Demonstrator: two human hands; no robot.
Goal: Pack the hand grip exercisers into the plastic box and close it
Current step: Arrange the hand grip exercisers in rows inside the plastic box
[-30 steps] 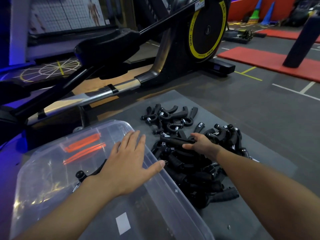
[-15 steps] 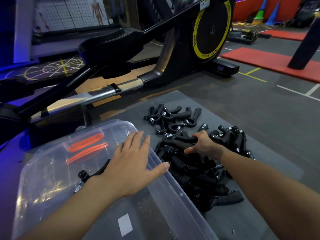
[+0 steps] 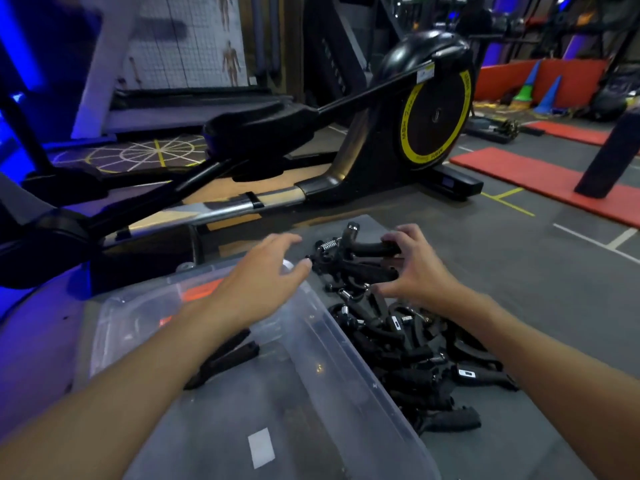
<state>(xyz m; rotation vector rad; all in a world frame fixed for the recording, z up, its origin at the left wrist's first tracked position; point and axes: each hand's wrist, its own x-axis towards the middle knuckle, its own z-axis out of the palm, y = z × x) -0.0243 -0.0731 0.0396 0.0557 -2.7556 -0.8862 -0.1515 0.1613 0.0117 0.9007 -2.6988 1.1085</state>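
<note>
A clear plastic box (image 3: 349, 355) stands open on a grey mat, with a black hand grip exerciser (image 3: 228, 358) lying inside. To its right lies a pile of several black hand grip exercisers (image 3: 408, 355). My right hand (image 3: 414, 268) grips a couple of exercisers (image 3: 360, 258) raised above the far end of the pile. My left hand (image 3: 263, 278) hovers over the box's far right corner, fingers spread, thumb close to the raised exercisers.
A black elliptical trainer (image 3: 374, 140) with a yellow-ringed flywheel stands right behind the mat. Red floor mats (image 3: 540, 178) and a dark post (image 3: 613, 157) are at the right. The grey mat (image 3: 512, 455) shows bare surface right of the pile.
My right hand has lifted exercisers off the pile. My left hand has left the box rim and moved up toward them. The view tilted upward.
</note>
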